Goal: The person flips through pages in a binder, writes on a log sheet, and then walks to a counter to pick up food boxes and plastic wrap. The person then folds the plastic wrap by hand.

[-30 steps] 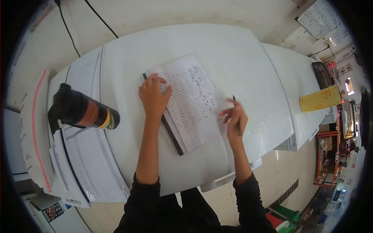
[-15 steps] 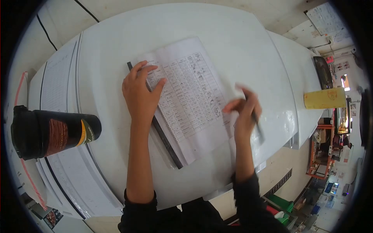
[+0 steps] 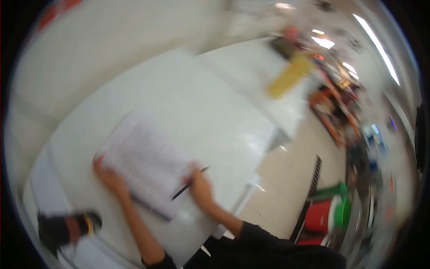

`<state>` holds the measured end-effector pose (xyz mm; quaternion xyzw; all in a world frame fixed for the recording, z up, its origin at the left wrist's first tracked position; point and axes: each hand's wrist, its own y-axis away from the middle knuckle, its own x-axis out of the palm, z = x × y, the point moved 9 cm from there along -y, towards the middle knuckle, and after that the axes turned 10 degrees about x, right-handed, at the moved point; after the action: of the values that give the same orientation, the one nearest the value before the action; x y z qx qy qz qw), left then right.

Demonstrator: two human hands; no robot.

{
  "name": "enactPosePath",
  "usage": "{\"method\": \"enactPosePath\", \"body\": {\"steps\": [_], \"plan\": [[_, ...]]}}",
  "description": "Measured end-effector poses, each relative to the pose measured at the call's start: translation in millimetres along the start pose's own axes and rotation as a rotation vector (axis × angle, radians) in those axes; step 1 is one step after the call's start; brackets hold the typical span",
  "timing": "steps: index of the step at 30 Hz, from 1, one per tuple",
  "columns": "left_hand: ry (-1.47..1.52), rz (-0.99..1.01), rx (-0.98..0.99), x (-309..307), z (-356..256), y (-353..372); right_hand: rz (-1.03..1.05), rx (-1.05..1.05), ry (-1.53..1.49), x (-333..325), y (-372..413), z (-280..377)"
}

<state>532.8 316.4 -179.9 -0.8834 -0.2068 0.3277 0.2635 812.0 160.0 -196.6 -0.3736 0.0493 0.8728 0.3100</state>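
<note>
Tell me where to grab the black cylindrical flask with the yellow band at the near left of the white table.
Probably best: grip the black cylindrical flask round its dark barrel, left of the yellow band, closing across its width; the round body gives two opposite sides. Come from the left: the left hand has its forearm close on the right. Blur hides the cap.

In heavy blur, the left hand rests on the sheet while the right hand seemingly holds a pen.
</note>
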Motion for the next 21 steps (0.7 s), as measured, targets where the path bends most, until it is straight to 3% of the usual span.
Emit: {"method": "enactPosePath", "body": {"steps": [2,3,4,8,11,13,14,16,17,18,19,20,21], "plan": [[0.032,-0.048,0.203,7.5,12.5,-2.8,-0.008,0.028,-0.126,-5.4,-5.9,4.6],[0.062,-0.068,0.196,9.1,12.4,-3.4,-0.022,0.038,-0.199,-22.0,-7.9,17.9],[0.062,-0.063,0.181,8.4,3.5,-4.3,0.053,0.101,-0.283,-28.3,-9.9,17.4],[0.199,-0.060,0.018,21.7,-16.5,20.2,0.002,0.228,-0.596,-55.3,-11.6,-5.0],[0.677,0.143,-0.141,54.9,-60.6,46.1,-0.197,0.338,-0.785,-100.2,-8.0,-13.9],[1.187,0.168,-0.558,50.5,-96.3,69.4,-0.129,-0.006,-0.704,-136.5,-0.6,34.1],[1.195,0.174,-0.541,20.8,-122.9,64.9,0.146,-0.093,-0.688,-114.2,4.4,40.4],[1.678,0.170,-1.100,-5.7,-159.8,87.8,0.526,-0.318,-0.443,-104.8,37.0,68.5],[1.671,0.174,-1.093,-0.8,-135.7,94.1,0.528,-0.421,-0.392,-97.1,53.9,67.5],[1.316,0.383,-0.945,4.6,-85.0,108.1,0.802,-0.362,-0.362,-95.7,67.4,68.7],[0.957,0.559,-0.782,-0.7,-82.4,107.7,0.801,-0.367,-0.372,-97.6,66.5,63.7],[0.951,0.557,-0.778,-1.5,-84.5,114.5,0.777,-0.381,-0.427,-101.4,63.0,56.5],[0.872,0.597,-0.618,-8.0,-93.4,122.6,0.755,-0.391,-0.481,-104.7,59.6,48.6]]}}
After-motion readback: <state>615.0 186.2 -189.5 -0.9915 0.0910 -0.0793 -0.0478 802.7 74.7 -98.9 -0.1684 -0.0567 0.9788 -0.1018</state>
